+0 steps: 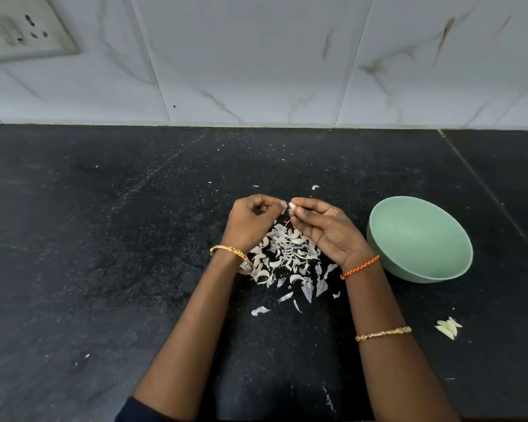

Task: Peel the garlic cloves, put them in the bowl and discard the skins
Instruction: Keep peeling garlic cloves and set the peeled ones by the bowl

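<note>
- The right hand pinched a single garlic clove between thumb and fingertips, raised above the dark worktop; its grip was closed on the clove.
- The left hand met it from the other side, its grip closed in a pinch on a thin strip of skin that hung from the clove's end.
- Directly below the two grips lay a heap of garlic cloves and skins, mixed together; which pieces were peeled could not be told for all of them.
- Just to the outside of the right wrist stood the pale green bowl, and no clove could be seen inside it.
- Nearer the person than the bowl, well apart from both grips, lay a small cluster of peeled cloves on the worktop.
- The step in hand looked to be the stripping of skin from this one clove, so the task seemed only partly along: nothing had reached the bowl and the skins were not yet discarded.
- The next move would probably call for the left grip to pull the strip away while the right grip held firm, then for the bare clove to go sideways into the bowl.
</note>
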Demonstrator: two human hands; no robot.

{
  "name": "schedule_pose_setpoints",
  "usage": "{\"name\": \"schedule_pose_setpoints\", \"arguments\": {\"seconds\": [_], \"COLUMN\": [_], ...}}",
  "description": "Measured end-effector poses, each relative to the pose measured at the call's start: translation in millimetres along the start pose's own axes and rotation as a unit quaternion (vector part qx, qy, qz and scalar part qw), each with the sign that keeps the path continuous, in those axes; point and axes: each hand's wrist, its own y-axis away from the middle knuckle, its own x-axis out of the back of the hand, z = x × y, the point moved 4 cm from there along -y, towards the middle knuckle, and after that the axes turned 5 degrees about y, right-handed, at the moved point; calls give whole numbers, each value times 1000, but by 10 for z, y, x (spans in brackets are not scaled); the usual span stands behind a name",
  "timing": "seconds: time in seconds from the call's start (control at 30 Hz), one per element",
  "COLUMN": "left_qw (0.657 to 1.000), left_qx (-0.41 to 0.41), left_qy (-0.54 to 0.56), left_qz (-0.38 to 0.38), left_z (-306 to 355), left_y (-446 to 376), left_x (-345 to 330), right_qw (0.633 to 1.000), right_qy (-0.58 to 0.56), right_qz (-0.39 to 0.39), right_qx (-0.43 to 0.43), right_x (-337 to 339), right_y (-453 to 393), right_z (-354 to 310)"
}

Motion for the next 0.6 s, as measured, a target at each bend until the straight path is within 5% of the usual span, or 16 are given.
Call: {"name": "schedule_pose_setpoints", "arguments": {"seconds": [0.33,0.6], "left_qw": [996,992], "left_qx": [-74,-36], "left_qy": [-16,-36], "left_qz": [-45,-112], "left_z": [-20,60], "left_y": [-47,-10], "left_x": [-48,-8], "right_qw": [992,988], "right_qy": [117,150], "right_qz": [18,-16], "right_qx": [32,36], "right_x": [98,39], "right_y": [32,120], "right_z": [-96,-121]}}
